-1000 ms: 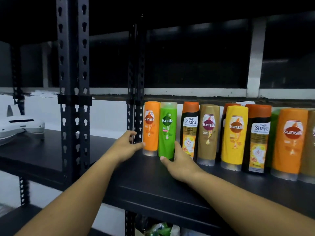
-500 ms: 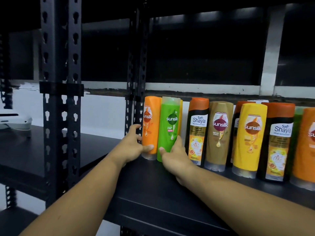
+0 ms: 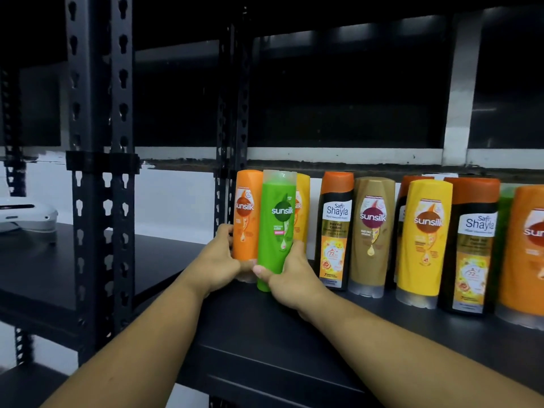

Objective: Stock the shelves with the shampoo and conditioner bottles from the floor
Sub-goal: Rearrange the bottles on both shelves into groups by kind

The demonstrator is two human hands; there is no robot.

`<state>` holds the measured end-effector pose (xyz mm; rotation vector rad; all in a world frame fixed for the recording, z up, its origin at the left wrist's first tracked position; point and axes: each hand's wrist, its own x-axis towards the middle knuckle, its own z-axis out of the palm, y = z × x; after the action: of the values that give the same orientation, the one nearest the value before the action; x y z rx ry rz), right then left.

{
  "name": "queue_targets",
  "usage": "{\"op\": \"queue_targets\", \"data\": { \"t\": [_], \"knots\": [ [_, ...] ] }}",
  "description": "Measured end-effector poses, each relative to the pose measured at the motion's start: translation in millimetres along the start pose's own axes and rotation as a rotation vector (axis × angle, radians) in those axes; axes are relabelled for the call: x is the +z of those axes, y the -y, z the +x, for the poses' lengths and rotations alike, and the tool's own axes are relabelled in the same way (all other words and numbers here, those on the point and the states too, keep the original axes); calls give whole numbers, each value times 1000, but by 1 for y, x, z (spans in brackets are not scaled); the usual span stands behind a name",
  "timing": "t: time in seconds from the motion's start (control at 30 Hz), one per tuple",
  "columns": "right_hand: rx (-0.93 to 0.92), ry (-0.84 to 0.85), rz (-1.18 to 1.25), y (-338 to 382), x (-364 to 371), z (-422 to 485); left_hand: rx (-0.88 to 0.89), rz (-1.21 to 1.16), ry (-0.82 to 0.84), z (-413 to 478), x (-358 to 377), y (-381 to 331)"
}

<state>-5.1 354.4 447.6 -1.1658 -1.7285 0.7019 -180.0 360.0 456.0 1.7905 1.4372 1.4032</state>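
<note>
Head view: both hands reach to the left end of a row of bottles on a dark shelf point(image 3: 265, 334). The left hand point(image 3: 219, 260) has its grip closed on the orange bottle point(image 3: 247, 219), low down. Its fingers curl round the bottle's left side and the thumb lies across the clear cap at the foot. This bottle stands upright, the leftmost of the row, just right of the far post point(image 3: 232, 113).

The right hand point(image 3: 294, 279) has its grip closed on the green bottle point(image 3: 276, 228). The thumb crosses the front near the base and the fingers go round the right side. The green bottle is nearer than the orange one, overlaps its right edge, and leans a little with its top to the right. I cannot tell whether its base sits on the shelf or just above it. A yellow bottle point(image 3: 303, 213) shows partly behind it, farther back.

To the right stand a black Shayla bottle point(image 3: 335, 231), a gold bottle point(image 3: 372, 234), a front yellow bottle point(image 3: 424, 240) and a second Shayla bottle point(image 3: 474, 245), all upright and close together. An orange one point(image 3: 527, 254) is cut off by the right edge. More bottles show partly behind these.

A near post point(image 3: 100, 172) rises at the left. Beyond it a white device point(image 3: 26, 213) lies on the left shelf point(image 3: 44, 275).
</note>
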Motion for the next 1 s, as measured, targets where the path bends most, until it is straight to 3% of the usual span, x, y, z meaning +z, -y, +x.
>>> {"op": "queue_targets", "data": {
  "t": [0.4,0.63,1.0],
  "knots": [
    [13,44,-177,12,-28,-31,-57,213,-20,-27,3,-20],
    [53,10,-247,1,-77,-59,-104,310,104,-49,14,-49],
    [117,-97,-294,-23,-156,-92,-14,284,236,-59,97,-97]
  ]
}}
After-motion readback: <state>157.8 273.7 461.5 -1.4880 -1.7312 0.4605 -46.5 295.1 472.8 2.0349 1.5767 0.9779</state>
